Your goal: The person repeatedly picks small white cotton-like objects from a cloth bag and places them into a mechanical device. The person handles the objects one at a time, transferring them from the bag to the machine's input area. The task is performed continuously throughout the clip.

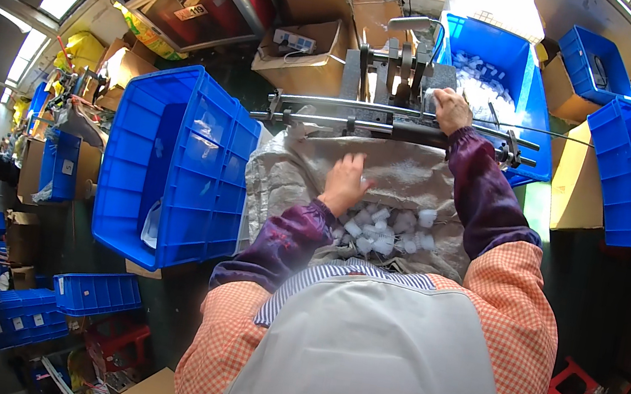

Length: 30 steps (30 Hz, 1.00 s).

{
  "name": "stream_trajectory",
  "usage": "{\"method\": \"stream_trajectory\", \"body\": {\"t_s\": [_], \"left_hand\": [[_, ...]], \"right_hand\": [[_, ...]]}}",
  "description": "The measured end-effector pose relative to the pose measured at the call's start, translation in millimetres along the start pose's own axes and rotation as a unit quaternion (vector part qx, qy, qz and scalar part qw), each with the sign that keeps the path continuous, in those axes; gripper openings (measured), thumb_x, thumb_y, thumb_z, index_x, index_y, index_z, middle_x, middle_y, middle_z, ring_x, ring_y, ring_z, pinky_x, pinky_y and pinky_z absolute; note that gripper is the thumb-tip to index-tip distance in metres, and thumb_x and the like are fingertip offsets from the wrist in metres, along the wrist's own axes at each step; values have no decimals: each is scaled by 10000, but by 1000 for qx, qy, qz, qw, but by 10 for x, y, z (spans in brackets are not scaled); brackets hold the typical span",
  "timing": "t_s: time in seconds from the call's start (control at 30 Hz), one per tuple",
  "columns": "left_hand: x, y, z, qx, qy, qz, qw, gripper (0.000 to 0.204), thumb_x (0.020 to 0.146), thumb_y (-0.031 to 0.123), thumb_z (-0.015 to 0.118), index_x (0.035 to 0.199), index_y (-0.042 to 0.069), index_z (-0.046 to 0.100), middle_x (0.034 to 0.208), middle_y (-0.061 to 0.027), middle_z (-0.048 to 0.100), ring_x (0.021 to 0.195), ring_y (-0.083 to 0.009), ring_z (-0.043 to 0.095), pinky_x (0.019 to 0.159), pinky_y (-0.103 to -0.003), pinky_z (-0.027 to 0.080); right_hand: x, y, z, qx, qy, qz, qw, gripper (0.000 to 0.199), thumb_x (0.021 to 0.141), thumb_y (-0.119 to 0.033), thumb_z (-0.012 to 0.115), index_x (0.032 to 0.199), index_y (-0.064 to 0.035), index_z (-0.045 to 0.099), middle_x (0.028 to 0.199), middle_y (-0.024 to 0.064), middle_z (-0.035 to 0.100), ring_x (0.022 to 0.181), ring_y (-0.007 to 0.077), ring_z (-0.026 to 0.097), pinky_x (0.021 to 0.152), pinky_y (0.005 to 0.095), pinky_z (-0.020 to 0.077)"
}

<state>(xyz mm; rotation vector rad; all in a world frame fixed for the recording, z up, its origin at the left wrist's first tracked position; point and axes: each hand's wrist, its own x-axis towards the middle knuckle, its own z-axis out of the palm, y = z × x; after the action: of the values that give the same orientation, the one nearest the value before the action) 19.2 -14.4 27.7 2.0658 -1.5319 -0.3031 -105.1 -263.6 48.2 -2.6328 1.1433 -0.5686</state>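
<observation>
Resting open-fingered on the white plastic pieces (385,230), left hand (345,184); right hand (451,109) grasping one piece at the machine (400,77).

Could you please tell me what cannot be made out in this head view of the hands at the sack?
- Left hand: its palm faces down over the small white pieces, hiding any grip.
- Right hand: what it presses at the metal machine is hidden by the fingers.
- White pieces: too small to identify.
- Woven sack: near edge hidden by the apron.
</observation>
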Motion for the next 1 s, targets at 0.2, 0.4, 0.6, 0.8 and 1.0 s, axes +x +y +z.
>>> {"method": "stream_trajectory", "body": {"t_s": [0.2,0.4,0.6,0.8,1.0], "left_hand": [[-332,-332,295,67,-72,-9,995,361,711,101,639,1053,66,528,1023,-153,516,981,-337,497,812,-388,445],[-322,-311,267,50,-40,-11,998,305,726,89,613,1022,60,543,982,-145,534,941,-334,517,802,-392,448],[-313,-276,234,29,-37,-12,999,298,732,94,608,1020,50,543,963,-152,545,930,-342,528,797,-399,449],[-303,-265,218,20,-42,-25,999,302,734,95,609,1023,44,538,962,-163,544,934,-353,526,803,-402,444],[-311,-293,210,6,-43,-31,999,304,733,88,610,1024,38,534,970,-169,544,942,-357,524,807,-404,442]], "right_hand": [[249,118,262,-96,46,12,994,152,836,-224,521,935,-158,616,955,18,594,979,236,514,817,382,411],[299,64,240,-101,-8,13,995,159,827,-200,518,955,-145,593,978,15,594,1024,225,485,845,377,370],[291,185,336,-105,49,-17,993,137,821,-209,514,915,-138,585,947,31,593,994,237,497,834,399,361],[308,129,306,-143,11,-7,990,152,815,-201,517,932,-134,585,973,24,595,1018,223,483,850,379,339],[326,204,319,-75,20,-20,997,173,844,-255,504,953,-155,595,985,12,599,1023,223,482,865,390,317]]}}
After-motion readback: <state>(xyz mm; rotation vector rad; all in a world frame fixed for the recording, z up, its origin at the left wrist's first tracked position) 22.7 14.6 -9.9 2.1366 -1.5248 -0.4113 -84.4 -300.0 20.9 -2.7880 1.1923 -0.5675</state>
